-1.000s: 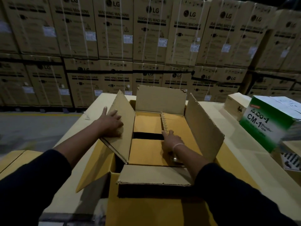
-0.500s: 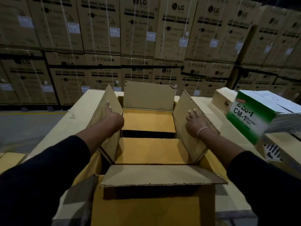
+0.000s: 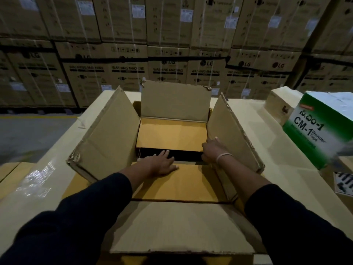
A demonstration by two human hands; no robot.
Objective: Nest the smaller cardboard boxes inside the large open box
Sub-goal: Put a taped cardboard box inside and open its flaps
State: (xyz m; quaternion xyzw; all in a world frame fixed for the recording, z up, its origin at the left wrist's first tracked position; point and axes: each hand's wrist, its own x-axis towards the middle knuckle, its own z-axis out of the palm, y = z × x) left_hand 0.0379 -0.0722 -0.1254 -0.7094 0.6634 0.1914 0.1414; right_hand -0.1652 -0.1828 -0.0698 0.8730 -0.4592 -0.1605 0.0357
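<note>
The large open cardboard box [image 3: 107,134] stands in front of me with its four flaps spread outward. Inside it lie yellow-brown flaps of a smaller box [image 3: 179,184], near and far, with a dark gap [image 3: 183,154] between them. My left hand [image 3: 162,164] rests flat, fingers straight, on the near inner flap at the gap's edge. My right hand [image 3: 213,150] is at the gap's right end beside the large box's right flap [image 3: 233,131], with its lower fingers bent down toward the gap; what they touch is hidden.
The box sits on a pale cardboard surface [image 3: 57,169]. A green-and-white CM-1 Wonder Tape carton [image 3: 317,129] and a small pale box [image 3: 278,104] stand at the right. Stacked LG washing machine cartons [image 3: 172,44] wall off the back. Floor [image 3: 28,134] lies to the left.
Both hands left the large box's side flaps and moved inward and down onto the inner flaps by the dark gap. The side flaps stand spread wider.
</note>
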